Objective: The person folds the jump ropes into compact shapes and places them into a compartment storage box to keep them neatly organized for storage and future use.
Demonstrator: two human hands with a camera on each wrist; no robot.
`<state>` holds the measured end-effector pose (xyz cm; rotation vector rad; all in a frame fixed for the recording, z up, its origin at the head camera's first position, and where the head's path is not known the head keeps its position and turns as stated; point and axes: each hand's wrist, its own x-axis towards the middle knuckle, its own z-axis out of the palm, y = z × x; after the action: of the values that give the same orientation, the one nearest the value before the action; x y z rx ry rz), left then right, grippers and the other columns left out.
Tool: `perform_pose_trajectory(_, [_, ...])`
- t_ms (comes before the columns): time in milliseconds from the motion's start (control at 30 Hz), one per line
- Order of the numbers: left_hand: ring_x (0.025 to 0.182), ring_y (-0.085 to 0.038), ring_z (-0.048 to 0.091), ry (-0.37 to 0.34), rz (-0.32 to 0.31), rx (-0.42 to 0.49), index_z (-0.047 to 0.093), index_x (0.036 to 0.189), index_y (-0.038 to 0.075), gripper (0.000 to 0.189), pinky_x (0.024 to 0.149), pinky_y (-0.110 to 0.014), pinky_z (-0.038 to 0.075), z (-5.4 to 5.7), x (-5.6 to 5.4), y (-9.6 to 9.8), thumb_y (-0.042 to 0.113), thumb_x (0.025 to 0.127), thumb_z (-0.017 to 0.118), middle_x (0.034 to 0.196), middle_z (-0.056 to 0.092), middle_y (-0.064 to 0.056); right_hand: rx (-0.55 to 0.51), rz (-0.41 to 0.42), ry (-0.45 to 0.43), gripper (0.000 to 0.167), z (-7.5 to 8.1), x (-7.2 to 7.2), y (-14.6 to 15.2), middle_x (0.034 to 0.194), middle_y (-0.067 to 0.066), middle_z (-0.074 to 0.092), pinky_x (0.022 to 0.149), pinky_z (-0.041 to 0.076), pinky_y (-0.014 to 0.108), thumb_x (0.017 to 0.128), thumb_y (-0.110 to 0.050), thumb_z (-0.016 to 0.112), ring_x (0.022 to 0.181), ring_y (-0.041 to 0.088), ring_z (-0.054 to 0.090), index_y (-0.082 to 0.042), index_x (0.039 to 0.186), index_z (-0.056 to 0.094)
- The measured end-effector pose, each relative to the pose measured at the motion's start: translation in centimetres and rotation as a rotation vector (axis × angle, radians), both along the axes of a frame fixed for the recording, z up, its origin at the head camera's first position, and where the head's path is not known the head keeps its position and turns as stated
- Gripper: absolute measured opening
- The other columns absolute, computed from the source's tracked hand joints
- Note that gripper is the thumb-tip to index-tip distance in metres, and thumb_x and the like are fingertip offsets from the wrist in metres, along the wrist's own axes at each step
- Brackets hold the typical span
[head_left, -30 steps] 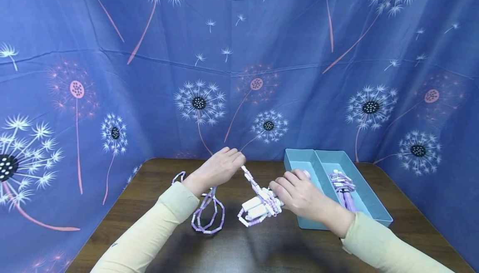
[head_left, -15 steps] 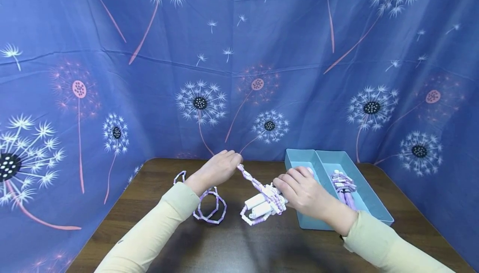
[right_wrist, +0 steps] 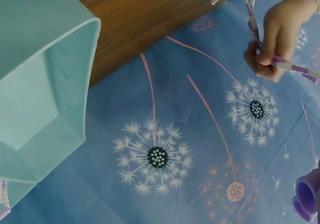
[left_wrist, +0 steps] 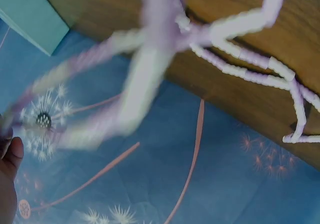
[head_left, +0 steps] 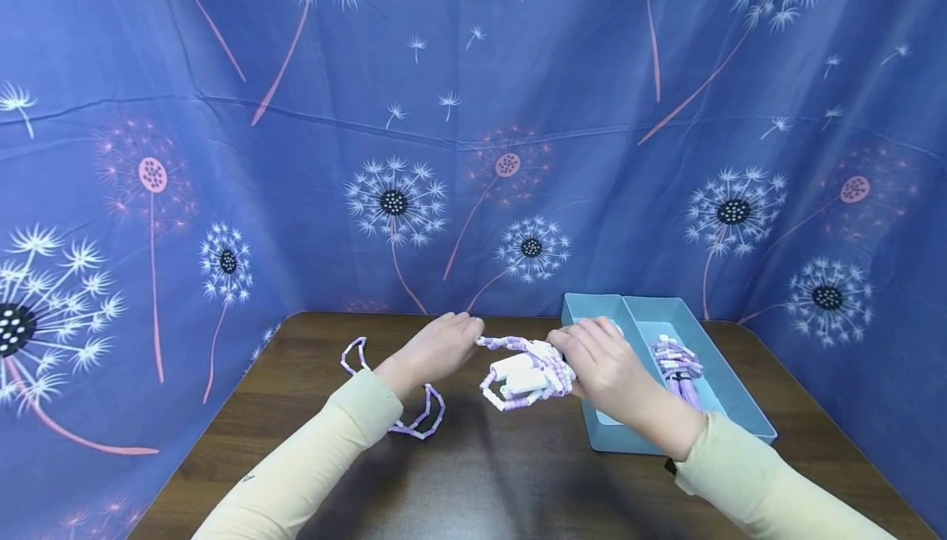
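1. Pinched beaded jump rope [head_left: 503, 343] in left hand [head_left: 441, 346].
2. Gripped rope-wrapped white handles [head_left: 524, 379] in right hand [head_left: 601, 362].
3. Saw loose loop [head_left: 423, 436] lying near left hand, divided teal tray [head_left: 621, 439] just beside right hand.

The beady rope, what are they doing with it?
A person has the rope in both hands. The left hand pinches one stretch, while the right hand holds the handles, with rope wound around them. Loose loops lie on the table by the left arm. Another bundle sits in the tray.
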<state>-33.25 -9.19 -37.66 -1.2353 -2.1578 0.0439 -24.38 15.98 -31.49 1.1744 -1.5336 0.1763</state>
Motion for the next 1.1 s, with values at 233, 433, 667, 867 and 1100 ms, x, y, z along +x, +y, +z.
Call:
perform_pose_trajectory(233, [0.067, -0.013, 0.045, -0.120, 0.073, -0.064, 0.044, 0.087, 0.011, 0.014, 0.062, -0.027, 0.039, -0.9, 1.0, 0.3, 0.016, 0.091, 0.056, 0.071, 0.046, 0.005, -0.020, -0.035, -0.005, 0.026, 0.7, -0.4, -0.1, 0.074, 0.009, 0.054, 0.054, 0.032, 0.031, 0.086, 0.003, 0.033, 0.058, 0.020, 0.040, 0.006, 0.091, 0.058])
perform_pose_trajectory(433, [0.067, -0.015, 0.054, 0.016, 0.107, -0.077, 0.049, 0.088, 0.009, 0.017, 0.060, -0.028, 0.043, -2.2, 1.3, 0.4, 0.020, 0.087, 0.062, 0.071, 0.056, 0.004, -0.041, -0.129, -0.065, 0.032, 0.6, -0.8, 0.5, 0.077, 0.011, 0.055, 0.054, 0.035, 0.036, 0.073, 0.003, 0.037, 0.061, 0.024, 0.046, 0.006, 0.098, 0.057])
perform_pose_trajectory(667, [0.065, -0.014, 0.054, 0.038, 0.138, -0.091, 0.049, 0.088, 0.010, 0.017, 0.059, -0.027, 0.043, -2.5, 2.5, 1.0, 0.023, 0.088, 0.061, 0.070, 0.058, 0.004, -0.057, -0.179, -0.122, 0.028, 0.8, -1.1, 0.7, 0.085, 0.015, 0.059, 0.056, 0.038, 0.042, 0.078, -0.003, 0.047, 0.066, 0.030, 0.052, 0.006, 0.102, 0.056])
perform_pose_trajectory(867, [0.061, -0.013, 0.052, 0.020, 0.142, -0.114, 0.046, 0.086, 0.011, 0.019, 0.055, -0.025, 0.041, -2.8, 4.0, 1.7, 0.022, 0.085, 0.062, 0.067, 0.055, 0.006, -0.094, -0.257, -0.118, 0.035, 0.9, -1.5, 1.1, 0.080, 0.015, 0.057, 0.053, 0.032, 0.038, 0.069, -0.002, 0.069, 0.062, 0.029, 0.049, 0.007, 0.101, 0.055])
perform_pose_trajectory(1100, [0.058, -0.013, 0.051, 0.038, 0.162, -0.122, 0.046, 0.085, 0.012, 0.018, 0.052, -0.025, 0.038, -2.9, 5.8, 2.5, 0.022, 0.084, 0.061, 0.065, 0.055, 0.006, -0.053, -0.406, -0.178, 0.057, 0.7, -1.7, 1.9, 0.083, 0.017, 0.060, 0.053, 0.034, 0.038, 0.060, -0.012, 0.086, 0.069, 0.031, 0.055, 0.006, 0.104, 0.055])
